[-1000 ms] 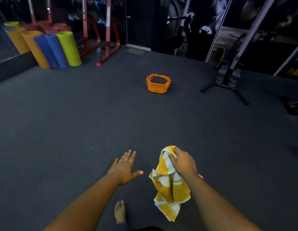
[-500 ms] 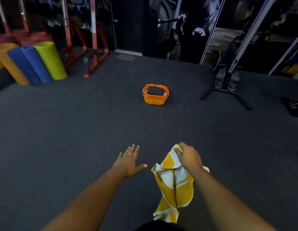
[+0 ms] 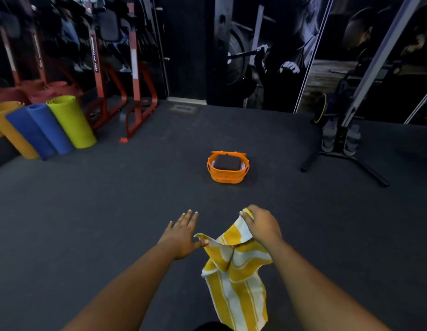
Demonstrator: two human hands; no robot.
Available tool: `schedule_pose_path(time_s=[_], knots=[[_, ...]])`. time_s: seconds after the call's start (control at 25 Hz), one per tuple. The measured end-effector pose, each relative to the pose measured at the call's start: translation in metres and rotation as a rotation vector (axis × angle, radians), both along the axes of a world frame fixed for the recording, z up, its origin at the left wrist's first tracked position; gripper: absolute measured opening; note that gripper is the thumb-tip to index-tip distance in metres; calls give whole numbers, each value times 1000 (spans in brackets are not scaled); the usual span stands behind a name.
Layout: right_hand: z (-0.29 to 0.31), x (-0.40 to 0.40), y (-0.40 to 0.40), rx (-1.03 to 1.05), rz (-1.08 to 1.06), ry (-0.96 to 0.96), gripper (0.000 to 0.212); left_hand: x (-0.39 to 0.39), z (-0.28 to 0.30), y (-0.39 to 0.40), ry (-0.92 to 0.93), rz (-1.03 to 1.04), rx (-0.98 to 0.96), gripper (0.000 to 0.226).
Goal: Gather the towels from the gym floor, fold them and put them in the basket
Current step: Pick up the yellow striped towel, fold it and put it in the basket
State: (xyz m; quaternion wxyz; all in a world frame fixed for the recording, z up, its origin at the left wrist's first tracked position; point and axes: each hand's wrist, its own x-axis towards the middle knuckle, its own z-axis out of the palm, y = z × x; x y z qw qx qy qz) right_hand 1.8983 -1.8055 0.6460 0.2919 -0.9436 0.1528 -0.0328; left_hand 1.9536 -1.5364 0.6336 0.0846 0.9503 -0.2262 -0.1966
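The person stands on the dark gym floor (image 3: 112, 211) with both arms stretched forward and down. The right hand (image 3: 262, 225) grasps the upper edge of a yellow-and-white striped towel (image 3: 236, 283), fingers curled over the cloth, and the towel hangs from that grip in loose folds, unfolded, its lower end dropping toward the bottom of the view. The left hand (image 3: 181, 237) is spread flat, palm down, fingers straight; its thumb touches a free corner of the towel, but I cannot tell whether it actually pinches the cloth or only brushes it.

Well beyond the towel, farther out on the floor, sits the orange basket (image 3: 228, 176), upright, with a dark folded towel (image 3: 227, 162) lying on top inside it and a sliver of something pale showing beneath that. To the left of the basket, well apart from it, rolled mats (image 3: 64, 125) in yellow, blue and green lean together against the wall, and a red steel rack (image 3: 136, 91) stands just beside them. To the right of the basket, a black stand with splayed legs (image 3: 346, 149) rests on the floor near the dark wall mural (image 3: 267, 51).
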Motion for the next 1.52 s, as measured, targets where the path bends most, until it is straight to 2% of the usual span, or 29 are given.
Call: schedule_pose_path(time_s=[0.12, 0.36, 0.44, 0.48, 0.6, 0.64, 0.72, 0.84, 0.92, 0.96, 1.0, 1.08, 1.12, 1.16, 1.2, 1.28, 1.4, 1.44, 1.52], knots=[[14, 85, -19, 181, 12, -24, 34, 69, 2, -23, 8, 27, -36, 107], [37, 239, -44, 358, 3, -157, 43, 212, -18, -80, 30, -71, -118, 111], [44, 288, -48, 395, -51, -217, 42, 265, -25, -100, 66, -46, -207, 103], [47, 312, -51, 422, -87, -235, 41, 290, -27, -109, 85, -20, -249, 91], [58, 365, -64, 475, -194, -254, 37, 360, -29, -127, 28, 11, -348, 25], [60, 382, -74, 484, -213, -258, 38, 388, -29, -128, 36, 38, -411, 11], [66, 408, -99, 433, -166, -177, 46, 445, -20, -128, 111, 168, -606, 13], [67, 432, -126, 139, 92, 127, 54, 509, 0, -138, 215, 306, -812, 22], [61, 457, -141, -129, 133, 237, 39, 538, 14, -156, 211, 274, -821, 25], [57, 474, -151, -212, 91, 206, 27, 552, 21, -166, 170, 226, -771, 24], [53, 492, -164, -217, 22, 122, 17, 564, 27, -175, 123, 132, -655, 33], [49, 528, -196, -44, -137, -56, 3, 589, 31, -188, 51, -99, -306, 91], [48, 546, -211, 60, -202, -104, 12, 600, 28, -194, 7, -197, -180, 108], [46, 563, -224, 172, -260, -131, 17, 610, 25, -200, -59, -275, -120, 108], [44, 578, -232, 277, -312, -154, 19, 619, 23, -205, -138, -314, -129, 98], [40, 607, -245, 376, -377, -192, 13, 641, 22, -215, -259, -286, -242, 72], [38, 633, -263, 95, -303, -180, 7, 671, 26, -217, -264, -67, -464, 32], [40, 639, -270, -2, -266, -171, 10, 676, 26, -218, -214, 58, -557, 22], [44, 649, -280, -112, -199, -159, 9, 684, 25, -226, 1, 383, -817, 17]])
